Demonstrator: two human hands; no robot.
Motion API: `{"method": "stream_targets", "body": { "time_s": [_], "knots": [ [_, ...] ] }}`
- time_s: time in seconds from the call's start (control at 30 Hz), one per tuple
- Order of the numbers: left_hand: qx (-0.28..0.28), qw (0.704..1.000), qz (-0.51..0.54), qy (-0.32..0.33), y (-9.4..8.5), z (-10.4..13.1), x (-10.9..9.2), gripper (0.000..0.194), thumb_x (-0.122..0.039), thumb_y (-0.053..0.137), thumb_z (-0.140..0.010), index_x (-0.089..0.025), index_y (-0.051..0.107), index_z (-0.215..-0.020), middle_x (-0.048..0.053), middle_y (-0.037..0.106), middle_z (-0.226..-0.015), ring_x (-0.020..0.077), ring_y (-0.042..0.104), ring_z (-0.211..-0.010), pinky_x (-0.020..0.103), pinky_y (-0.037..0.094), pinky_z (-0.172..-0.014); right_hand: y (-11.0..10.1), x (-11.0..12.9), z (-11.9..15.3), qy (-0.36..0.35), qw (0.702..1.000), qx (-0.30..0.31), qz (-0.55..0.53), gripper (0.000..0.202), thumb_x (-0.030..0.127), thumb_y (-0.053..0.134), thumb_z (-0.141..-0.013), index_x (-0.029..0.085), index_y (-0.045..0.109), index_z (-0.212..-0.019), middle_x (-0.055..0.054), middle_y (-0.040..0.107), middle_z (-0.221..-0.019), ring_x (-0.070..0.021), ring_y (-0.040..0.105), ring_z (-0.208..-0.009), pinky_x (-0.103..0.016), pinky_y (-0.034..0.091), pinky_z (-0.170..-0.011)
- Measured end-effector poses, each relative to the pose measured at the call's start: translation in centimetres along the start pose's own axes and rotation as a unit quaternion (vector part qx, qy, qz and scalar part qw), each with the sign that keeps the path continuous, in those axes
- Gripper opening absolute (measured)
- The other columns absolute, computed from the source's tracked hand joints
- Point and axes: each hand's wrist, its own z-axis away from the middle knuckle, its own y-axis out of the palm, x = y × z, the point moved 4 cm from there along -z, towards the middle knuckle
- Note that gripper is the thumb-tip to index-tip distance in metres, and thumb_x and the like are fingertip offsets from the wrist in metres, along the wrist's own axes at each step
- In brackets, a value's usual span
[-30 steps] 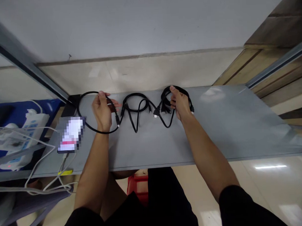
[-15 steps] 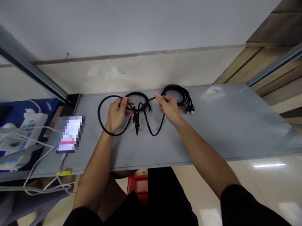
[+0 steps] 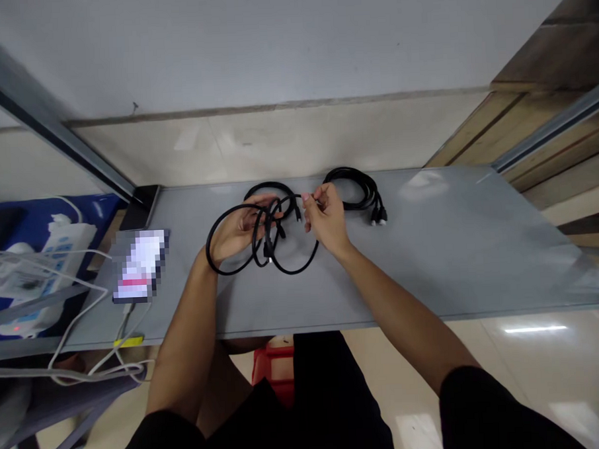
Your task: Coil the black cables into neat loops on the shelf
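A black cable hangs in loose loops between my hands, above the grey tabletop. My left hand is closed on the cable, with one loop lying around its wrist side. Dark plug ends dangle below its fingers. My right hand pinches the cable at the right side of a loop, between thumb and fingers. Behind my hands lies another coiled black cable, its end near my right thumb. A third black cable coil rests to the right of my right hand, with its plugs toward me.
The grey table runs along the wall. At left lie a phone with a blurred screen, a dark flat device and white charging cables. A white power strip sits on a blue surface. Below is a red stool.
My right hand has moved left toward my left hand, bringing its stretch of cable along. The loops now overlap more closely, and my left hand has turned slightly.
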Motion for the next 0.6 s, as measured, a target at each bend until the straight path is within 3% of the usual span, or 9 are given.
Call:
{"method": "stream_targets", "body": {
  "time_s": [0.17, 0.3, 0.4, 0.5, 0.6],
  "knots": [
    [0.016, 1.000, 0.025, -0.008, 0.2, -0.1, 0.4, 0.064, -0.057, 0.096, -0.080, -0.025, 0.079, -0.133, 0.016, 0.079, -0.133, 0.0357, 0.080, -0.124, 0.041, 0.070, -0.098, -0.2, 0.2, 0.1, -0.014, 1.000, -0.010, 0.017, 0.058, 0.077, 0.069, -0.095, 0.029, 0.039, -0.085, 0.008, 0.042, -0.066, -0.0117, 0.045, -0.053, -0.026, 0.054, -0.046],
    [-0.003, 1.000, 0.003, 0.007, -0.4, -0.4, 1.2, 0.067, -0.050, 0.099, -0.078, -0.026, 0.075, -0.136, 0.015, 0.076, -0.139, 0.0342, 0.080, -0.125, 0.042, 0.069, -0.102, -0.6, 0.3, 0.1, -0.023, 0.999, -0.021, 0.025, 0.062, 0.073, 0.069, -0.097, 0.028, 0.033, -0.074, 0.006, 0.035, -0.066, -0.0125, 0.042, -0.056, -0.029, 0.060, -0.051],
    [-0.013, 0.999, -0.033, 0.013, -0.6, -0.7, 1.7, 0.068, -0.047, 0.100, -0.077, -0.023, 0.073, -0.136, 0.016, 0.078, -0.137, 0.0331, 0.082, -0.120, 0.042, 0.069, -0.100, 0.0, 0.4, 0.4, -0.057, 0.996, 0.033, 0.063, 0.062, 0.070, 0.067, -0.100, 0.027, 0.036, -0.068, 0.003, 0.040, -0.069, -0.0147, 0.050, -0.060, -0.033, 0.062, -0.057],
    [-0.010, 0.999, -0.051, 0.006, -0.3, -0.9, 1.8, 0.065, -0.049, 0.098, -0.077, -0.022, 0.075, -0.132, 0.015, 0.081, -0.126, 0.0336, 0.083, -0.114, 0.042, 0.071, -0.093, 1.1, 0.6, 1.1, -0.141, 0.969, 0.134, 0.152, 0.046, 0.061, 0.074, -0.097, 0.026, 0.058, -0.071, -0.005, 0.062, -0.093, -0.0205, 0.066, -0.084, -0.040, 0.067, -0.081],
    [-0.018, 0.999, -0.047, 0.001, 0.0, -1.0, 1.9, 0.061, -0.046, 0.097, -0.078, -0.021, 0.076, -0.131, 0.014, 0.084, -0.118, 0.0342, 0.084, -0.112, 0.041, 0.072, -0.089, 1.7, 0.5, 1.7, -0.194, 0.939, 0.176, 0.221, 0.023, 0.047, 0.081, -0.093, 0.028, 0.070, -0.085, -0.009, 0.068, -0.124, -0.0278, 0.070, -0.117, -0.049, 0.064, -0.107]
  ]
}}
